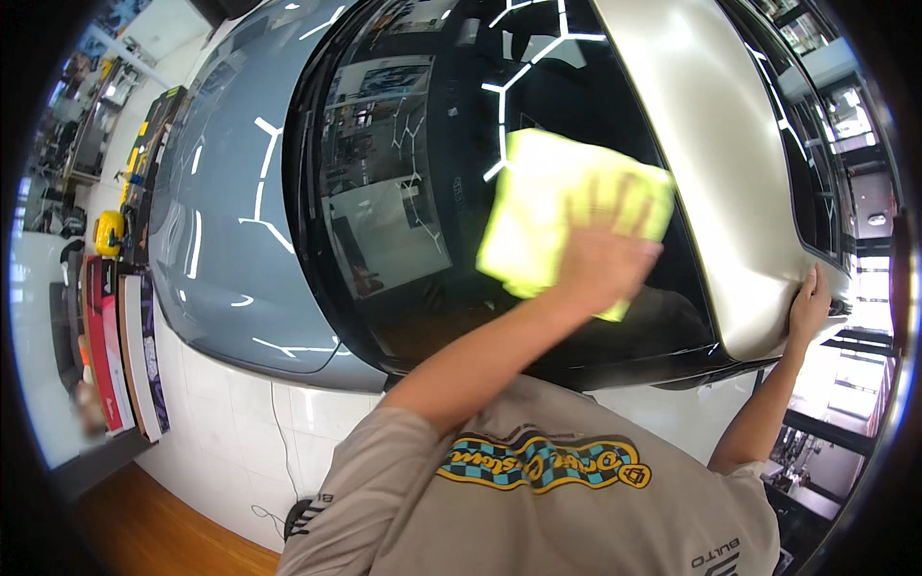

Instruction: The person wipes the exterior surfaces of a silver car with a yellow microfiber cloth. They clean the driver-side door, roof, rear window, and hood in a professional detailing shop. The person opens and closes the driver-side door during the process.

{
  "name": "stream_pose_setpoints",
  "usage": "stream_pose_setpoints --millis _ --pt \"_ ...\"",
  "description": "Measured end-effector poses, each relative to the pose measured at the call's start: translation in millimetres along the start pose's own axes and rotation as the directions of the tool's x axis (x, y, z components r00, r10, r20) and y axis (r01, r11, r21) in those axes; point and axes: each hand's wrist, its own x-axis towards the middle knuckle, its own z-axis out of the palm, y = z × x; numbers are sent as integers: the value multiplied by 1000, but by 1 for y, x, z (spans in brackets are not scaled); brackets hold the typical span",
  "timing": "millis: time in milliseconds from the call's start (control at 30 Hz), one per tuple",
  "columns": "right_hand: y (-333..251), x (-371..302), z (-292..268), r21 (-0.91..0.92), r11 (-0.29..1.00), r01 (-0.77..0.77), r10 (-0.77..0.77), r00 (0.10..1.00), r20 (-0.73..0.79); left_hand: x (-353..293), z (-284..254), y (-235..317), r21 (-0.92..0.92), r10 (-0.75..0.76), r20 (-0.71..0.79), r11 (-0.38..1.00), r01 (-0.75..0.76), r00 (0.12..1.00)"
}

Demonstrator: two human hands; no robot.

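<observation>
A bright yellow cloth point(538, 202) lies spread over the dark windshield point(403, 288) of a car. My left hand point(610, 254) presses flat on the cloth, fingers spread, slightly smeared by motion. Its forearm crosses the lower edge of the glass. At the right, my right hand point(812, 305) rests against the near edge of the pale metallic roof point(725, 173), with fingers stretched out beside dark glass point(802, 144). Nothing shows in that hand, though part of its palm side is hidden.
The blue-grey bonnet point(226, 202) extends left, reflecting light strips. Beyond it stand long boxes point(110, 346), a yellow object point(109, 233) and a black-and-yellow case point(158, 154). A thin cable point(277, 422) runs along the white tiled floor point(216, 413). My torso is close to the car's side.
</observation>
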Motion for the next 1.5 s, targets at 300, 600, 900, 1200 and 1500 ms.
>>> stream_pose_setpoints --millis 300,600,900,1200,1500 --pt "24 -2 15 52 988 145 -140 986 -92 -122 -43 -110 118 -337 44 936 330 940" --pt "17 -1 22 91 995 35 -23 991 -131 -361 -62 -214 255 -735 63 666 701 675" --pt "4 -21 20 86 993 85 -64 974 -219 -88 -25 26 -189 433 381 902 -389 817" --pt "-14 -29 13 142 985 98 -66 974 -215 -121 -37 -11 -165 438 386 899 -407 812" --pt "-27 -34 14 84 977 195 -165 947 -277 -215 -83 -73 -36 93 563 995 -88 821"
